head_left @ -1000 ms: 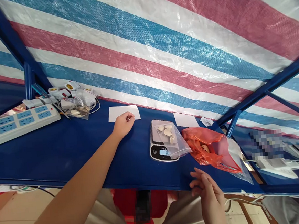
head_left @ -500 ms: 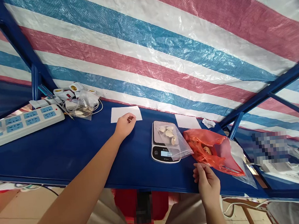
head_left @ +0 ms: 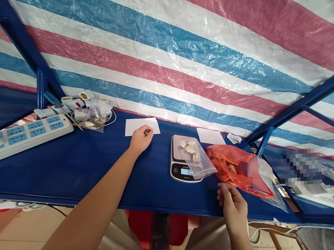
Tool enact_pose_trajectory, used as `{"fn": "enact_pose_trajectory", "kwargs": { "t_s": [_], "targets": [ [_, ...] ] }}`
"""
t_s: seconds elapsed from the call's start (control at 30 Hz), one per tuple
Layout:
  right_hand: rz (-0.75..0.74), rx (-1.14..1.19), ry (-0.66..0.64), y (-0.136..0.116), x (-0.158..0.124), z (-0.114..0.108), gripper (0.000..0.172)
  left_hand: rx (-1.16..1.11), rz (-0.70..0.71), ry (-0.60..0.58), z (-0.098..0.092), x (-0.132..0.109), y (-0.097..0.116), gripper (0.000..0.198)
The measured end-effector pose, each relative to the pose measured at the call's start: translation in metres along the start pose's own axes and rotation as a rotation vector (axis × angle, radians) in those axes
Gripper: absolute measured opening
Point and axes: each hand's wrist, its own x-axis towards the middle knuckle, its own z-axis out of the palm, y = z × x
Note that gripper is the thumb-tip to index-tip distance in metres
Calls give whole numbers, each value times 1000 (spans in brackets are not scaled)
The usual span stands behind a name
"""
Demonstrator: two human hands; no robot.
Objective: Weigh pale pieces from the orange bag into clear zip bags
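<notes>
At the left end of the blue worktop (head_left: 57, 168), a white power strip (head_left: 31, 131) with blue sockets lies along the back edge. Just to its right is a clear plastic bag (head_left: 95, 117) holding pale cloves, beside a tangle of white cable (head_left: 113, 118). Farther right, the left hand (head_left: 140, 139) rests at the near edge of a white paper sheet (head_left: 141, 126), its fingers curled inward around nothing visible. Next comes a digital kitchen scale (head_left: 184, 158) near the back edge, with a clear zip bag (head_left: 190, 154) of pale cloves lying on its platform and hanging over its right side. Beyond it, a second paper sheet (head_left: 210, 135) lies against the back edge. An orange-red plastic bag (head_left: 234, 169) lies just right of the scale, over the worktop's front edge. The right hand (head_left: 234, 208) is at that edge, its fingers (head_left: 224, 190) drawn narrow at the bag's lower rim; whether they grip it, I cannot tell.
</notes>
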Motion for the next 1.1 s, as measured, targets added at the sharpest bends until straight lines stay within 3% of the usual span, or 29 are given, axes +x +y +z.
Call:
{"fn": "enact_pose_trajectory", "kwargs": {
  "t_s": [0.3,0.43,0.6,0.67,0.73,0.8,0.93,1.03,1.1],
  "targets": [
    [-21,56,21,0,-7,1,58,-1,-1,2,0,0,0,20],
    [-35,74,-22,-14,-10,20,59,-5,-11,-1,1,0,0,18],
    [11,281,-1,-52,8,66,46,-17,-7,3,2,0,0,17],
    [-79,336,39,-76,20,79,43,-15,1,9,2,-1,0,15],
    [-228,250,25,-108,29,86,36,-9,10,9,2,-1,0,14],
    [-390,89,-61,-147,32,92,29,1,17,0,2,-1,0,13],
    [-688,-21,-430,-231,23,115,19,33,12,-20,2,-3,1,14],
    [-902,-153,-715,-280,15,157,18,58,-13,-20,2,-4,2,14],
    [-1030,-271,-881,-301,14,202,17,66,-31,-21,2,-5,3,10]
  ]
}}
